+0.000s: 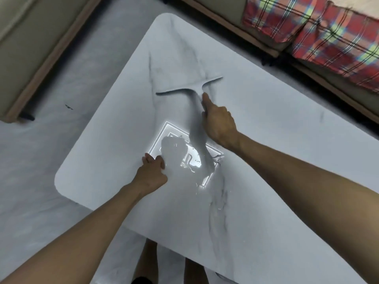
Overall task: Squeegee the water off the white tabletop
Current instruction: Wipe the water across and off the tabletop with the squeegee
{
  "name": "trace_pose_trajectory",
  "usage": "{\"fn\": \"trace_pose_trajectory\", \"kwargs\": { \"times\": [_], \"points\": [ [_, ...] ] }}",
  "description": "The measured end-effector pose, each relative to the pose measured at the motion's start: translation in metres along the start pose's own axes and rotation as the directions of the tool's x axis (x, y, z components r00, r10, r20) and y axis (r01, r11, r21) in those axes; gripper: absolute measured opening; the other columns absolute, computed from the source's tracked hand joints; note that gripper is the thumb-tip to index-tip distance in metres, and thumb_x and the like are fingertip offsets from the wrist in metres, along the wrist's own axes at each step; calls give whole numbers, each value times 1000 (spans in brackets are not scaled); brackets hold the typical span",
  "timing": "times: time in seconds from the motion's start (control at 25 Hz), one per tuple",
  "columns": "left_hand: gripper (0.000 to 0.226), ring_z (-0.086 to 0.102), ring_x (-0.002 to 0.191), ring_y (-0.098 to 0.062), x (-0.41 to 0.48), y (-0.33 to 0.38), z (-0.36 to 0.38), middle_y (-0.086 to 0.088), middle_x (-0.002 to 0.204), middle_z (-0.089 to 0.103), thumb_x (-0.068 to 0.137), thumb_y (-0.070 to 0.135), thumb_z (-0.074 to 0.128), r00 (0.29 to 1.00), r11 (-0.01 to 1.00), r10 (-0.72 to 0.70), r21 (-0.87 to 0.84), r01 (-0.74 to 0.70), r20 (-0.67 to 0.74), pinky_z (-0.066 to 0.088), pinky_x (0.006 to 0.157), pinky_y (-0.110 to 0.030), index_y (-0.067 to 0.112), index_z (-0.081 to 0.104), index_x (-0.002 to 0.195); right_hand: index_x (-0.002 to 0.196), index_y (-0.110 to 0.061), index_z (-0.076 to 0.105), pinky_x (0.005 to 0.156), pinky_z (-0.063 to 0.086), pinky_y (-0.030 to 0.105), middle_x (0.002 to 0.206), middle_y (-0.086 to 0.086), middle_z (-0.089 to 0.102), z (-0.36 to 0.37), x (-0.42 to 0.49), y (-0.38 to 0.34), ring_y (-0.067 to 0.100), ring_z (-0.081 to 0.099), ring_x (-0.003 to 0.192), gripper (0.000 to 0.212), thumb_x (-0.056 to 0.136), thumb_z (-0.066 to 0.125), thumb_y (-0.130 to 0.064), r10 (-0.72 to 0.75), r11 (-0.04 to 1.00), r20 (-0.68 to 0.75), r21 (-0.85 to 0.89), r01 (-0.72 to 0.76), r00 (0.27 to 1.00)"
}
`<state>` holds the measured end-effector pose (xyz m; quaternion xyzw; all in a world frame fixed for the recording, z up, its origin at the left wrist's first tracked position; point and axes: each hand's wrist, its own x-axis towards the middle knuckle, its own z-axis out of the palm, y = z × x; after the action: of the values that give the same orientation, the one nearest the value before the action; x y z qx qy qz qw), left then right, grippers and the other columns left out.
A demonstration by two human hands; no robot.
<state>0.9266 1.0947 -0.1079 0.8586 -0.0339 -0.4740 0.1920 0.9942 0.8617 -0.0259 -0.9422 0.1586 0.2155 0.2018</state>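
Right now your right arm reaches forward from the lower right across the white, faintly veined tabletop with rounded corners (pixel 266 140), wrist nearly straight. Your right hand (pixel 220 125) is curled around the handle of the pale grey T-shaped squeegee (pixel 194 95), with the index finger laid straight along the neck toward the blade. The blade lies crosswise on the far half of the top, tilted so its right end sits farther from you than its left, and it appears to touch the surface, though blur softens the edge. The handle's shadow runs back toward you beneath your palm.

Your left arm comes up from the lower left, bent slightly at the wrist. Your left hand (pixel 152 169) is loosely closed, fingers tucked, and rests on the tabletop near its left edge; it grips nothing that you can see.

Between your two hands lies the pool of water (pixel 190 160), shiny, just beside the left knuckles, mirroring a bright square ceiling light. Thin streaks trail from it toward the near edge. Beyond the table's far right corner are red plaid cushions (pixel 307 23) on a wooden-framed sofa.
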Motion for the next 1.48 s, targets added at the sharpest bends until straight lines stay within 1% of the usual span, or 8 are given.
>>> {"fn": "trace_pose_trajectory", "kwargs": {
  "times": [0.24,0.44,0.6,0.8,0.88,1.04,1.28,1.48],
  "points": [
    [29,44,132,-30,-12,-4,1,-14,157,16,74,1,45,997,1000,7,-19,-9,-83,39,75,-28,17,45,98,152,-40,5,63,41,36,92,9,58,29,-119,62,37,60,79,72,95,42,-17,-153,969,229,-159,192,961],
    [28,30,142,-25,-25,-6,10,-13,157,22,76,-6,42,980,997,36,-63,-49,-195,40,81,-29,18,40,90,151,-42,10,58,43,35,81,3,55,11,-192,126,32,58,68,62,98,37,-24,-131,944,228,-269,192,965],
    [31,52,91,-32,-44,-16,24,-9,107,48,71,-8,43,964,993,57,-84,-81,-261,32,57,-24,19,37,85,151,-41,12,59,42,35,83,2,56,6,-189,122,33,59,72,59,99,36,-27,-189,948,198,-217,231,962],
    [27,53,117,-37,-54,-29,40,-26,141,43,80,-5,42,975,996,-57,-78,41,-213,38,76,-31,19,39,93,151,-43,5,60,33,33,98,7,56,40,-160,71,34,54,69,70,96,41,-19,-337,865,303,-275,421,891],
    [28,54,113,-34,-53,-28,42,-23,145,37,78,-3,43,979,997,-65,-47,57,-193,36,75,-30,20,40,94,151,-43,5,58,31,33,99,9,56,44,-161,76,32,48,63,73,94,42,-16,-334,851,309,-307,426,890],
    [23,38,137,-36,-51,-18,50,-25,157,15,80,-3,43,981,998,-61,9,64,-184,40,85,-33,18,41,89,150,-48,5,56,32,32,96,4,57,29,-183,132,33,60,69,77,92,44,-17,-291,853,277,-359,379,916],
    [18,49,124,-40,-58,-11,54,-20,157,13,83,-1,42,978,996,-59,53,71,-203,41,85,-35,16,41,90,148,-51,11,57,40,32,80,-3,51,-4,-228,218,28,58,65,58,99,33,-30,-147,911,190,-356,207,971],
    [21,51,78,-27,-73,2,75,-17,140,32,81,-4,42,980,997,-13,66,27,-198,36,68,-31,12,42,95,146,-52,21,55,39,31,80,-3,56,-8,-216,196,30,61,69,47,99,23,-44,-265,914,139,-280,295,954]
  ]
}}
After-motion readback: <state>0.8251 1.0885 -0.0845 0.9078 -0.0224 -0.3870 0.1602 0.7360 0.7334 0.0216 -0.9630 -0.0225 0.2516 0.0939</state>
